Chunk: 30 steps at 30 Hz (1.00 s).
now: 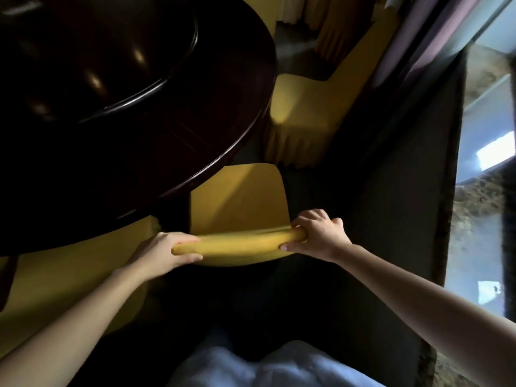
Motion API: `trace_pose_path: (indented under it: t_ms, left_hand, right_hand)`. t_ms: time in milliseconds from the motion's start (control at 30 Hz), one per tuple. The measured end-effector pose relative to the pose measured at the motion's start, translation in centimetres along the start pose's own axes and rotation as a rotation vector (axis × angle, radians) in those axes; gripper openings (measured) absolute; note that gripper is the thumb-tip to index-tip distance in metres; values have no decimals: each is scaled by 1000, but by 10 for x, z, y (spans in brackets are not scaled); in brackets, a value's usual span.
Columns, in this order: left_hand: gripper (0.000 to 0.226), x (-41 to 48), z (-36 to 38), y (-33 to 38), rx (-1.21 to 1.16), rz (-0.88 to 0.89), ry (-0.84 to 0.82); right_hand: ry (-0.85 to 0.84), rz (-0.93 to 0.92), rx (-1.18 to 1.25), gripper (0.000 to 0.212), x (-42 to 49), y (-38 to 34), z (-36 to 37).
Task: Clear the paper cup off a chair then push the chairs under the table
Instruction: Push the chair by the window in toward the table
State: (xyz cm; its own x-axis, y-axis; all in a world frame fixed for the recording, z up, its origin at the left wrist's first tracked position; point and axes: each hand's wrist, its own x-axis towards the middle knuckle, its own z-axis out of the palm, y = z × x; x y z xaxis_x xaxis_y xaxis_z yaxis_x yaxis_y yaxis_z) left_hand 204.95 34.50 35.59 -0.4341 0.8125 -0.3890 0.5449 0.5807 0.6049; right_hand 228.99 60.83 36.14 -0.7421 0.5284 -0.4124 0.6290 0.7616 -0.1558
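Observation:
A yellow-covered chair (240,196) stands right in front of me, its seat partly under the edge of the dark round table (156,152). My left hand (164,252) grips the left end of the chair's top rail (240,243). My right hand (318,233) grips the rail's right end. A second yellow-covered chair (304,107) stands farther along the table's rim, its seat outside the table edge. No paper cup is in view on either seat.
Another yellow chair cover (69,275) shows at my lower left under the table rim. More yellow drapery (332,29) hangs at the back. A dark carpet strip (377,205) runs along a window and curtain (435,37) on the right.

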Motion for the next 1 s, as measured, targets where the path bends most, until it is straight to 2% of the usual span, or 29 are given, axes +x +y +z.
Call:
trace_pose_path:
  t_ms: [67,167,300,400,567,667,833,1000]
  left_hand:
    - [60,0,-1,-4,-29,-28,-8]
    - [93,-1,1,-7,-77,-68,-15]
    - [100,-3,6,-9,-75,-99,48]
    - [106,-5,12,-5,-102,-107,135]
    - [88,-13,20,0,-57,-105,225]
    - [94,-16,27,-2,-47,-122,252]
    - [67,-11,35,4,-146,-182,347]
    - [66,12,34,13,-230,-248,421]
  right_hand:
    - [-34,67,175,101,1,6,5]
    - [-17,128,399,125,4,7,12]
    - [92,24,420,120,7,6,14]
    - [65,7,443,107,12,8,12]
    - [56,-50,459,81,22,12,10]
    - [47,-95,427,74,38,16,3]
    - [-33,-90,341,82,75,14,-21]
    - [-98,85,358,97,103,5,-39]
